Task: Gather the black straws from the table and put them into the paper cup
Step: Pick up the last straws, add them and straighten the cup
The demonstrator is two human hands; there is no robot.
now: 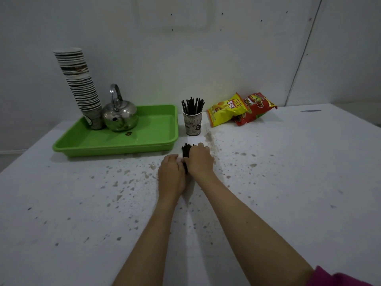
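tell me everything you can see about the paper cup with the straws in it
The paper cup is small and tapered, pale with dark printed lettering and a white rolled rim. It stands upright on the white table, just right of the green tray, whether touching it is unclear. A fanned bunch of black straws sticks up out of it. Neither hand touches it; both hands work nearer the camera.

Both hands are pressing together on the white table [268,182]: the left hand [172,174] and the right hand [200,159] are squeezing a bundle of black straws [186,150] between them. Behind them, a paper cup [192,124] is holding more straws upright, just beside a green tray [148,131] that is carrying a kettle [120,117] and stacked cups [80,83]. Two snack bags [241,109] are lying near the wall.
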